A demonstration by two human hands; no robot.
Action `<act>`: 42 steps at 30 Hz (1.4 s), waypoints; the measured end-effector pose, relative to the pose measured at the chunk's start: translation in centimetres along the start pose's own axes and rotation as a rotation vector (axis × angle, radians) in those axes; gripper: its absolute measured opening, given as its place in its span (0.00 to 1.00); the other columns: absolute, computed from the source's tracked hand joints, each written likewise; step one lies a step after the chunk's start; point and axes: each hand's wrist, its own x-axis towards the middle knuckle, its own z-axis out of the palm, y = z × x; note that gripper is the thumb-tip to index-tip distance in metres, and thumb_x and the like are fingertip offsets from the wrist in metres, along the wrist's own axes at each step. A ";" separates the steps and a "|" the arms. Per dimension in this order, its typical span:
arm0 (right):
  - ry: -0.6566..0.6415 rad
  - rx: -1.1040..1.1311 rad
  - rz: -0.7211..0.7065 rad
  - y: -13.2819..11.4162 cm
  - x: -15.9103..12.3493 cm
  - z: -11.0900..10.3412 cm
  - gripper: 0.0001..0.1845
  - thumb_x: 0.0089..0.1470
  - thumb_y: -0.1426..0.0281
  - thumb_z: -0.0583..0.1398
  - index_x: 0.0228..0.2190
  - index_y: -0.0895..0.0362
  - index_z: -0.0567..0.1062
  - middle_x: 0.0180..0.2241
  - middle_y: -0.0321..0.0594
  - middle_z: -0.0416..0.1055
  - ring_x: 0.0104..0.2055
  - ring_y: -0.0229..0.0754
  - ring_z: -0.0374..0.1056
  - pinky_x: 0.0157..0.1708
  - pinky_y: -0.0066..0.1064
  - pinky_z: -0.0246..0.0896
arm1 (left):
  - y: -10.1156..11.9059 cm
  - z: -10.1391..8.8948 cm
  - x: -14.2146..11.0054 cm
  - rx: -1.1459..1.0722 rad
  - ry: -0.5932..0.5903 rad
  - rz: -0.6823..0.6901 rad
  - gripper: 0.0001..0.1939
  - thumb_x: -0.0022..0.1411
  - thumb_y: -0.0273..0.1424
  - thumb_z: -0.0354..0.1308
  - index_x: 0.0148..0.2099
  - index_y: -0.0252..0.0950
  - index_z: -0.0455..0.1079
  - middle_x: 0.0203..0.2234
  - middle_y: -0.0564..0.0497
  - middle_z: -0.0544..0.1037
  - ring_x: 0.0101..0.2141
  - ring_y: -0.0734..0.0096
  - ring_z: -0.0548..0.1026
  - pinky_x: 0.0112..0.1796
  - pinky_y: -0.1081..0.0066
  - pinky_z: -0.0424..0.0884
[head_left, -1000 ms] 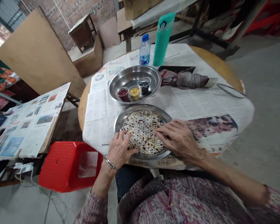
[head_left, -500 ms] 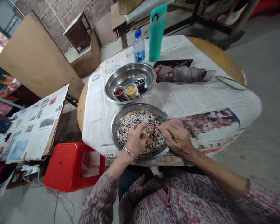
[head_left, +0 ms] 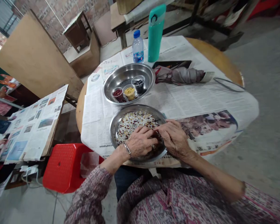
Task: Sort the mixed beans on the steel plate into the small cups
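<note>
Now my left hand (head_left: 140,142) and right hand (head_left: 174,138) curl into speckled mixed beans (head_left: 134,123) on a round steel plate (head_left: 137,107); whether they grip any, I can't tell.

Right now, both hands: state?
Left hand: curled, fingers on the mixed beans; grip cannot be told.
Right hand: curled, fingers on those beans too; grip cannot be told.

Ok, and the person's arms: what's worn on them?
The left hand and right hand are bare, with no gloves or cables. A metal bangle circles the left wrist. The left sleeve and right sleeve are a mottled pink-and-mauve print.
</note>
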 end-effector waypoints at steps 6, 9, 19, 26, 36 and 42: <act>0.008 0.008 0.022 0.0 0.0 0.1 0.13 0.62 0.72 0.51 0.33 0.51 0.74 0.30 0.36 0.76 0.33 0.42 0.70 0.52 0.44 0.60 | -3.1 -0.1 -0.2 0.152 0.082 -0.251 0.10 0.64 0.21 0.50 0.40 0.38 0.71 0.41 0.45 0.71 0.44 0.61 0.69 0.44 0.64 0.71; 0.008 0.002 0.043 0.0 0.1 0.1 0.12 0.61 0.72 0.52 0.31 0.51 0.74 0.29 0.36 0.76 0.32 0.42 0.70 0.52 0.44 0.60 | -4.5 -0.8 -1.4 0.127 0.253 -0.426 0.11 0.64 0.20 0.50 0.42 0.38 0.69 0.43 0.45 0.70 0.45 0.62 0.68 0.46 0.64 0.70; 0.013 -0.014 0.025 0.0 0.0 0.2 0.13 0.61 0.73 0.51 0.32 0.51 0.74 0.29 0.36 0.76 0.33 0.42 0.70 0.53 0.44 0.60 | -5.4 0.8 1.5 -0.028 0.260 -0.605 0.22 0.56 0.38 0.67 0.51 0.39 0.68 0.44 0.44 0.70 0.46 0.55 0.70 0.47 0.58 0.71; 0.010 -0.021 0.018 0.2 0.0 0.3 0.12 0.61 0.73 0.51 0.32 0.52 0.73 0.29 0.36 0.76 0.33 0.42 0.70 0.52 0.43 0.60 | -2.9 0.3 0.9 -0.182 0.131 -0.398 0.11 0.61 0.21 0.55 0.44 0.39 0.72 0.36 0.51 0.74 0.38 0.68 0.74 0.44 0.68 0.72; 0.014 -0.049 -0.004 0.1 0.0 0.3 0.12 0.62 0.73 0.51 0.31 0.52 0.72 0.29 0.36 0.76 0.33 0.42 0.70 0.52 0.43 0.60 | 1.9 -1.1 -5.3 -0.186 -0.028 -0.306 0.07 0.66 0.33 0.58 0.45 0.41 0.74 0.42 0.49 0.74 0.45 0.67 0.73 0.48 0.67 0.73; 0.014 -0.075 -0.041 0.2 0.0 0.4 0.12 0.63 0.73 0.51 0.31 0.53 0.72 0.28 0.36 0.75 0.32 0.41 0.69 0.52 0.42 0.59 | 2.2 0.4 -6.9 -0.184 0.278 -0.458 0.07 0.63 0.26 0.60 0.43 0.40 0.75 0.45 0.48 0.72 0.48 0.65 0.71 0.54 0.61 0.70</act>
